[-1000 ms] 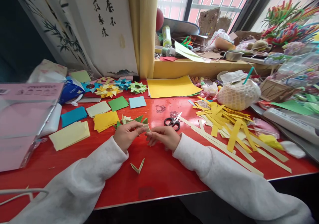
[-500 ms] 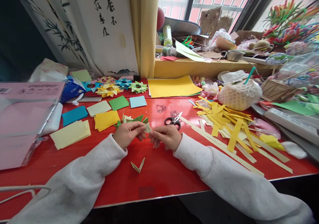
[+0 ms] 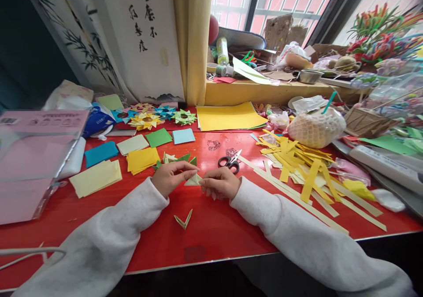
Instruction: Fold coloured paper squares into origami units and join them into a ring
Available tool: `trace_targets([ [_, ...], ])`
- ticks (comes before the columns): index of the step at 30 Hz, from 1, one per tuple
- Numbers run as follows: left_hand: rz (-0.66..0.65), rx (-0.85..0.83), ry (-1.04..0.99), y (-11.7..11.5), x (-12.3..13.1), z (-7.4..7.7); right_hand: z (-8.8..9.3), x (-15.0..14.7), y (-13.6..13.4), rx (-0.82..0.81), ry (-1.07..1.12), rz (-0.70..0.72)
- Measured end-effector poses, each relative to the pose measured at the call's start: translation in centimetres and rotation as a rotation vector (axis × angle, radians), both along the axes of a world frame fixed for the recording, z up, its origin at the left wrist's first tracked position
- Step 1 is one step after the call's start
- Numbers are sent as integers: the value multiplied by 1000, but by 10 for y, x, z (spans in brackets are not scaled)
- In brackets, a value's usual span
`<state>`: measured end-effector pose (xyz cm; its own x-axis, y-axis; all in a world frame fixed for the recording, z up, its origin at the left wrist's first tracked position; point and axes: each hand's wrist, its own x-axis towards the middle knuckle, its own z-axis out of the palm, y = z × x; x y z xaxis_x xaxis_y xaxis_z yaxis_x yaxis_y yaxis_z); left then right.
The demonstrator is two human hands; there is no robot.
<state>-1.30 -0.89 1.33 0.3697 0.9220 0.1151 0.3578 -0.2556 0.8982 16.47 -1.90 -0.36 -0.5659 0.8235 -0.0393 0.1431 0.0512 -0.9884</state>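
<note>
A small pale yellow folded paper piece (image 3: 192, 180) is held between both hands above the red table. My left hand (image 3: 172, 176) pinches its upper left side with thumb and forefinger. The fingertips of my right hand (image 3: 220, 182) grip its right end. Behind my left hand, partly hidden by it, lie green and cream folded paper pieces (image 3: 183, 158). A V-shaped folded paper piece (image 3: 183, 220) rests on the table nearer to me. Black-handled scissors (image 3: 230, 161) lie just beyond my right hand.
Stacks of blue (image 3: 101, 154), cream (image 3: 95, 178) and yellow paper (image 3: 142, 159) lie to the left. Finished paper rings (image 3: 145, 120) sit at the back, beside large yellow sheets (image 3: 228, 116). Cut paper strips (image 3: 297, 165) spread on the right, near a net-wrapped object with a straw (image 3: 317, 127).
The folded paper has turned so that a broader triangular face shows. My left fingers have shifted on it, and the paper sits slightly lower.
</note>
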Motion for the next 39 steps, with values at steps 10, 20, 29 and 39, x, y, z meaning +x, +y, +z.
trace_targets([
  [10, -24, 15, -86, -4, 1, -6, -1, 0, -1, 37, 2, -68],
  [20, -75, -319, -318, 2, 3, -4, -3, -1, 3, 115, 57, -92],
  [29, 8, -79, -85, -1, 4, -8, -4, -7, -3, 561, -298, -3],
  [39, 9, -139, -148, -5, 7, -8, -5, -7, -6, 537, -307, -98],
])
